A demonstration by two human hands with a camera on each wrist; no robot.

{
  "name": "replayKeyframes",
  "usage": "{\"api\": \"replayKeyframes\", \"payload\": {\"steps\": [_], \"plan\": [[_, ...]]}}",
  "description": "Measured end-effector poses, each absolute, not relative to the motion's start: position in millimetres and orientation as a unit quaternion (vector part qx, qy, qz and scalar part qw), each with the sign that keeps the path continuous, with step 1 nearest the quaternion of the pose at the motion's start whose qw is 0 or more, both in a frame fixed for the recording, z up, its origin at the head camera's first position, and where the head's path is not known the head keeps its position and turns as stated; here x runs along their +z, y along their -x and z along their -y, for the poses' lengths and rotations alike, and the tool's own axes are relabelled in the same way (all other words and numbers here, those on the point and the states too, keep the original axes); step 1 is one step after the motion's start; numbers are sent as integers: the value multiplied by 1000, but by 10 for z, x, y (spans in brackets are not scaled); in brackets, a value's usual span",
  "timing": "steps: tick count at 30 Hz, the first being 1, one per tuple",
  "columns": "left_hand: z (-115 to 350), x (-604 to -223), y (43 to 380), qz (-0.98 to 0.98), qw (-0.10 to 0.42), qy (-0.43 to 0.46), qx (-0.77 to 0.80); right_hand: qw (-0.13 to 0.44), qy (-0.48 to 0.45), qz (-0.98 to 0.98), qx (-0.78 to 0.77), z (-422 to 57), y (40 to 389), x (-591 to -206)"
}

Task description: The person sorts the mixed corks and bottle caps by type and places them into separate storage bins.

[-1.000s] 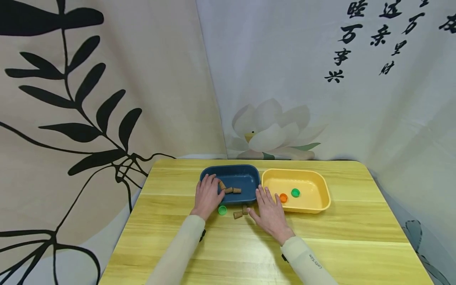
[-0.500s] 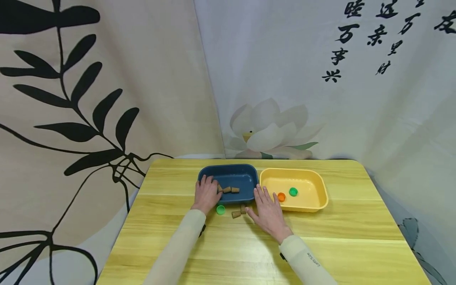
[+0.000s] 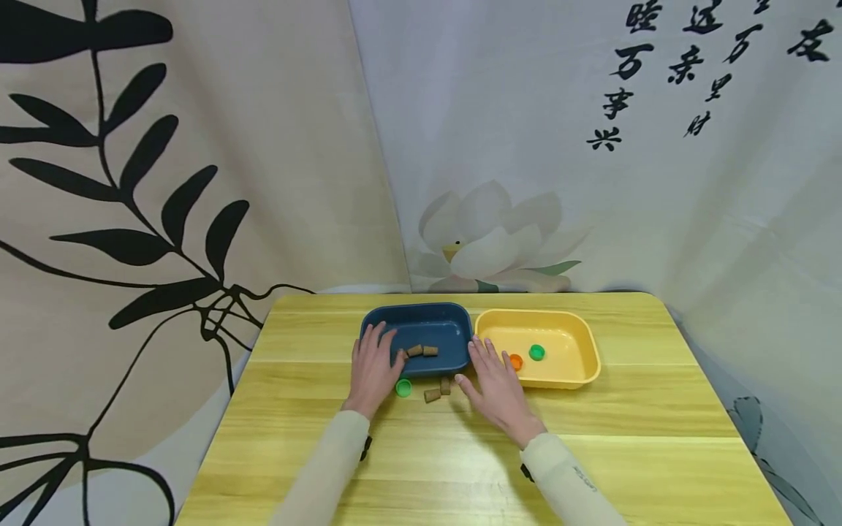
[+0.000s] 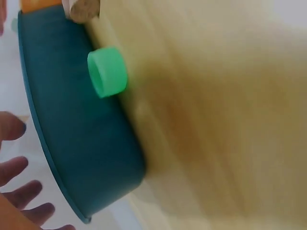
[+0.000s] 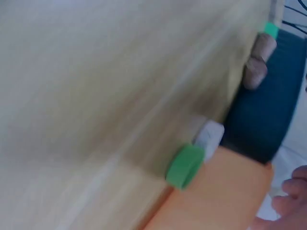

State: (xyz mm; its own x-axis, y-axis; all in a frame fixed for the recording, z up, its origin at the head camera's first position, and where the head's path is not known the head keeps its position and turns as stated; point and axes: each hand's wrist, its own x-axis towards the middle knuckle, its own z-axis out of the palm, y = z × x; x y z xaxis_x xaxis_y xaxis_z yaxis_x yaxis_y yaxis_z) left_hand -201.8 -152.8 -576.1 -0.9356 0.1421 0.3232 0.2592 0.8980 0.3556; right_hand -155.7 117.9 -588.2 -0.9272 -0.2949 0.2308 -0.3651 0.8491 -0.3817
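Note:
My left hand (image 3: 371,371) hovers over the left end of a blue tray (image 3: 454,321), fingers spread. Two corks (image 3: 430,351) show in that tray, beside the left thumb. The fingers (image 4: 14,168) look separated in the left wrist view, with nothing between them. My right hand (image 3: 503,394) reaches over where the blue tray meets a yellow tray (image 3: 579,343), its fingers nearly straight. Just beyond its fingers, an orange bottle cap (image 3: 516,362) and a green bottle cap (image 3: 536,352) are in the yellow tray.
On the wooden table (image 3: 434,467), in front of the blue tray, are a green cap (image 3: 403,387) and two corks (image 3: 432,395). Another green cap (image 5: 184,166) and a pale piece (image 5: 209,136) stand by the yellow tray, hidden under the right hand in the head view.
My left hand has shifted slightly left relative to the blue tray, and its fingers have spread. One cork in the tray is now hidden. The right hand has hardly moved.

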Motion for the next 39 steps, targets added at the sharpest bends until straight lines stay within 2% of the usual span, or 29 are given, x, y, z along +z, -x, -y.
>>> {"api": "replayKeyframes", "payload": {"steps": [6,16,29,39], "plan": [[1618,-5844,1753,940,202,99,-255,139,-146,942,267,-1452,1491,-5752],[1691,-5913,1347,929,224,80,-285,144,-59,946,285,-2007,1242,-5740],[1667,-5946,1116,939,184,39,-289,136,12,961,242,-2747,1211,-5876],[1667,-5967,1099,965,116,34,-233,97,36,968,227,-2986,1350,-5920]]}}
